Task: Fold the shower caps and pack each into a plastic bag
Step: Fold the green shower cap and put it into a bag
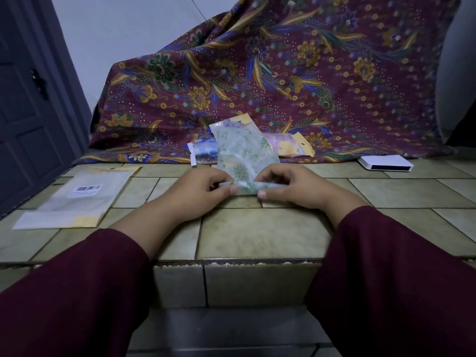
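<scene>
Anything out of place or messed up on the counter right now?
Nothing stands out. Both hands, left and right, pinch the green cap's near edge; a bag lies flat to the left.

A room in a home, with work done on a tiled ledge.

The surface was a raised ledge of greenish ceramic tiles with a stepped front edge, the sort built into a house rather than a shop or workshop. Behind it a maroon batik cloth with blue and gold flowers was draped over something bulky, hiding it. A dark panelled door with a metal handle stood at the left, beside a plain pale wall. Small domestic clutter lay about: a flat mailer with a barcode label, a few printed packets near the cloth, and a white box at the right. The light was dim and bluish.
</scene>
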